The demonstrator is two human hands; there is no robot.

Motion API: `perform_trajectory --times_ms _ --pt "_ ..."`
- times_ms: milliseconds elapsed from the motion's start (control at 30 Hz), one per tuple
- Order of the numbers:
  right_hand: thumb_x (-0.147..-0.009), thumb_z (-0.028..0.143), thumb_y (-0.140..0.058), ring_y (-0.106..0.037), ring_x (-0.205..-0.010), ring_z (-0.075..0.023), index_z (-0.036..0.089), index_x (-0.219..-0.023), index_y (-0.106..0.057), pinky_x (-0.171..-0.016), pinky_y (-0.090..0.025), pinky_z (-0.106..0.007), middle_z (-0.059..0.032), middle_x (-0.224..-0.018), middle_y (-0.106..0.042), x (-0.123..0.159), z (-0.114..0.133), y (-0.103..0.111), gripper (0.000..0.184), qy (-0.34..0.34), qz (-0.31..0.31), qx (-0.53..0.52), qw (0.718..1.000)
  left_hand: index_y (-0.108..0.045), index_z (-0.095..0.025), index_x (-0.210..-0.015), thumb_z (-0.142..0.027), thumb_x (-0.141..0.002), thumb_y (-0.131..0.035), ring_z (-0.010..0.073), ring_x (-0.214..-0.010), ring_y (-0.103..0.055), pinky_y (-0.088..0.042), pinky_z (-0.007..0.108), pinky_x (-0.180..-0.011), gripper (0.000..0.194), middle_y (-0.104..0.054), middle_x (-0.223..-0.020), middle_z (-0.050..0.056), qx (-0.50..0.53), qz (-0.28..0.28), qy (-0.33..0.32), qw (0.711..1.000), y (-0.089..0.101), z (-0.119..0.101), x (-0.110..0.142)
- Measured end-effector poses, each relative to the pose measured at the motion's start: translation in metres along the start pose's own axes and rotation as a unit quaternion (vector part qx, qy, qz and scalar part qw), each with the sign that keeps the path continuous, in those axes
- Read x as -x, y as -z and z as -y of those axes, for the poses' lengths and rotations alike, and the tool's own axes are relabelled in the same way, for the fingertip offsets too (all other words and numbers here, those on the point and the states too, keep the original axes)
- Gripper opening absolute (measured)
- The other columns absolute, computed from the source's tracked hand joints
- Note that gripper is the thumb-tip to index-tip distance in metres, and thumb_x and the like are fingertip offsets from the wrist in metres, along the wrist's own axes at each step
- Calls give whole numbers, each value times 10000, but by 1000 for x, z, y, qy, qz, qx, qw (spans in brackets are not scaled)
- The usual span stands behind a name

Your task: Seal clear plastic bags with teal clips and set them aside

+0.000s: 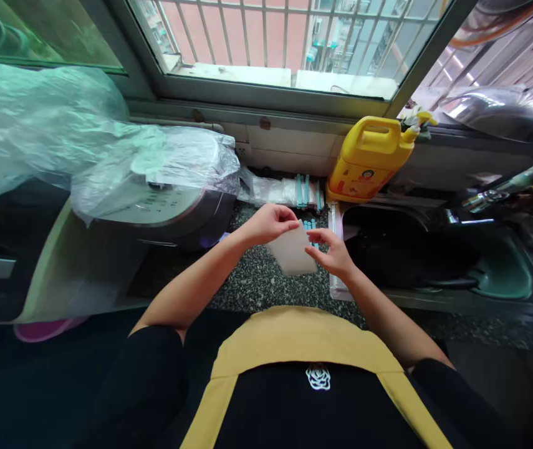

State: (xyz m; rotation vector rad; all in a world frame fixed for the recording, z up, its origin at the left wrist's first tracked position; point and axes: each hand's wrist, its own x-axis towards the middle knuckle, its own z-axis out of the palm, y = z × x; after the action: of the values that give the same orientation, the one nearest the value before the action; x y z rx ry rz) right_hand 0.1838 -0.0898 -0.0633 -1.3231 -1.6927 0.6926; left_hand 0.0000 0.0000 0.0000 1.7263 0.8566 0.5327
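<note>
A translucent white plastic bag (292, 254) hangs between my two hands above the speckled counter (257, 284). My left hand (270, 222) pinches its top left edge with closed fingers. My right hand (334, 252) pinches the bag's right edge, thumb and fingers pressed together. Behind the hands lie clear bags with teal zip strips (301, 191) against the wall.
A rice cooker under plastic sheeting (163, 187) stands to the left. A yellow jug (369, 159) sits by the window. At right is a sink (434, 262) with a dark pan inside, a faucet (504, 190) and a metal lid (504, 112).
</note>
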Motion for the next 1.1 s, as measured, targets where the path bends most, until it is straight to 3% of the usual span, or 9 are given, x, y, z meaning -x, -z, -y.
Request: perform_trajectory --times_ms 67,133,267,400,500,600,767,933,1100 --pt "-784 490 -594 -505 -658 -144 197 -722 -617 -641 -414 -281 -13 -666 -575 -9 9 -3 300 -13 -4 -17 1000 -656 -138 -677 -286 -708 -666 98 -578 -523 -403 230 -549 151 -631 -629 17 13 1 -17 1000 -1 -1 -3" --pt "-787 485 -582 -464 -594 -120 191 -627 -576 -598 -392 -263 11 -593 -523 -14 13 -6 335 -42 -20 -54 997 -669 -144 -752 -342 -700 -689 104 -626 -549 -425 233 -591 206 -646 -679 21 56 -48 -39 997 3 4 -5" --pt "-742 498 -614 -471 -583 -114 189 -645 -584 -576 -394 -254 15 -611 -542 -13 8 -9 325 -106 -82 -147 980 -663 -157 -874 -575 -747 -584 123 -706 -586 -448 247 -648 444 -654 -743 40 193 -142 -43 970 10 31 0" --pt "-692 504 -657 -509 -601 -126 194 -670 -598 -592 -430 -266 5 -646 -581 -9 2 -10 317 -147 -110 -186 965 -659 -140 -824 -667 -525 -710 145 -723 -591 -450 259 -665 608 -667 -754 48 267 -101 9 958 -5 52 7" --pt "-681 531 -659 -519 -602 -134 194 -675 -595 -601 -446 -279 -1 -647 -592 -5 -1 -13 343 -165 -108 -183 963 -638 -135 -701 -600 -440 -782 135 -682 -568 -444 265 -679 552 -644 -672 23 277 -126 37 952 -18 55 8" --pt "-673 565 -660 -528 -610 -137 190 -687 -594 -613 -453 -285 -8 -657 -601 -3 -7 -14 381 -166 -80 -176 967 -609 -141 -630 -532 -463 -785 110 -622 -521 -422 253 -639 460 -600 -607 -8 269 -162 52 948 -21 53 9" --pt "-644 572 -691 -578 -740 -162 191 -894 -644 -659 -465 -285 -41 -825 -654 -16 -9 -2 458 -119 -39 -156 980 -566 -131 -584 -459 -538 -745 72 -548 -429 -335 213 -544 377 -517 -551 -39 214 -105 62 969 -21 47 14" --pt "-698 495 -671 -555 -634 -144 174 -677 -641 -607 -450 -276 -25 -653 -634 -29 2 4 323 -100 21 -85 991 -500 -144 -569 -443 -603 -699 63 -525 -374 -284 206 -515 360 -435 -526 -59 172 -70 54 981 -26 42 17" --pt "-725 445 -641 -527 -599 -130 175 -633 -622 -587 -434 -269 -18 -623 -618 -30 5 2 286 -88 -3 -62 994 -535 -143 -631 -475 -600 -710 81 -571 -438 -346 210 -559 376 -510 -588 -38 201 -90 42 975 -30 49 19"
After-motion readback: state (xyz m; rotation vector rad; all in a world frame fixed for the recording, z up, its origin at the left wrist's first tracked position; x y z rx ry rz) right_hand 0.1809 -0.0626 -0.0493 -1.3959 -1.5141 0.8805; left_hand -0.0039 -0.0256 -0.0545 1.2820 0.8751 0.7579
